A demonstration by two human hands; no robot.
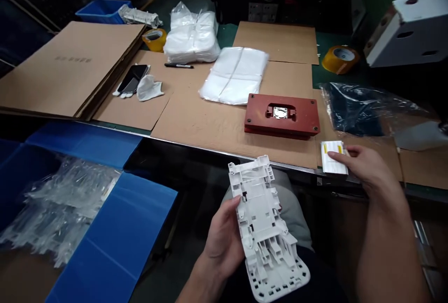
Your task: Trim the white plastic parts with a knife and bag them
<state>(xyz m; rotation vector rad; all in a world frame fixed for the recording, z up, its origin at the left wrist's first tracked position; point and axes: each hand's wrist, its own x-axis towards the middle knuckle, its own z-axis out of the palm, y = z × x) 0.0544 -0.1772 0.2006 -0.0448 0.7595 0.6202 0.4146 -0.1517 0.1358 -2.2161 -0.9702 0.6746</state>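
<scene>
Below the table edge, over the lap, the left hand grips a white moulded plastic frame by its left side, fingers curled round it, thumb on the ribbed face. At the front edge of the bench the right hand rests half open, fingertips touching a small white label pad without closing on it. Just behind the pad sits a red fixture block on brown cardboard, between the hands and a flat stack of clear bags. A dark bag lies to the right, two rolls of yellow tape farther back. A blue bin holding plastic wrappers stands at the left.
</scene>
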